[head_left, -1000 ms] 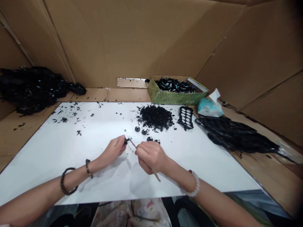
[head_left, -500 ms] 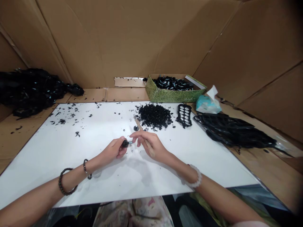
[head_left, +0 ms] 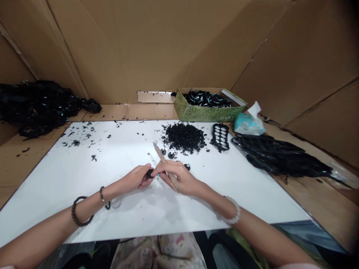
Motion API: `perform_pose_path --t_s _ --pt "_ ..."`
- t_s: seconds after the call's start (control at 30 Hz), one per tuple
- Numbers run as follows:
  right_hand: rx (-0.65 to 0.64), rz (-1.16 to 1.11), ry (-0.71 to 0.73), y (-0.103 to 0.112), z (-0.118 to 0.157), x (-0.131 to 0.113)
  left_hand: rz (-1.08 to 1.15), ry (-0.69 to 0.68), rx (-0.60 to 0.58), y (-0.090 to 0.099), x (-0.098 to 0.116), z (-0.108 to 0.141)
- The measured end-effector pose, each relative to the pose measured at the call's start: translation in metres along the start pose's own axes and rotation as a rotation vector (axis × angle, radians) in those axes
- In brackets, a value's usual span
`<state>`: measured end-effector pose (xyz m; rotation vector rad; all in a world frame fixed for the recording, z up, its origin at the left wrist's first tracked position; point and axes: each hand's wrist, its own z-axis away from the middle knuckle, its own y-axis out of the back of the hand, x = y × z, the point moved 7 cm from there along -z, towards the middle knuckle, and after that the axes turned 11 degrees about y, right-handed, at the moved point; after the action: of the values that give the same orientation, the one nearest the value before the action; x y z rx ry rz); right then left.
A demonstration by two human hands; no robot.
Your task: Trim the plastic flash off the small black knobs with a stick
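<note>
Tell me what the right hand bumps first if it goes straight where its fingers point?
Probably the small black knob in the left hand. The right hand, holding a wooden stick, has its fingertips almost there, though depth is unclear.

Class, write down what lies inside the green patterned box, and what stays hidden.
The green box holds a heap of small black parts; its front wall and top layer hide whatever lies lower.

My left hand (head_left: 134,178) pinched a small black part (head_left: 150,173), my right hand (head_left: 179,177) held a wooden stick (head_left: 160,154), both over a white board (head_left: 126,220), near a heap of black rings (head_left: 184,138).
</note>
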<state>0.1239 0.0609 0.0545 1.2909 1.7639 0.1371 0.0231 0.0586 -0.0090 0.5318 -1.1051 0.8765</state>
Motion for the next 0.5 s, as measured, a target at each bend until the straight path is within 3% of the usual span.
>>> perform_pose_path --t_s 0.5 --pt "0.060 0.072 -0.004 0.0049 0.0005 0.0037 0.102 0.030 0.006 0.0032 -0.0080 -0.0051"
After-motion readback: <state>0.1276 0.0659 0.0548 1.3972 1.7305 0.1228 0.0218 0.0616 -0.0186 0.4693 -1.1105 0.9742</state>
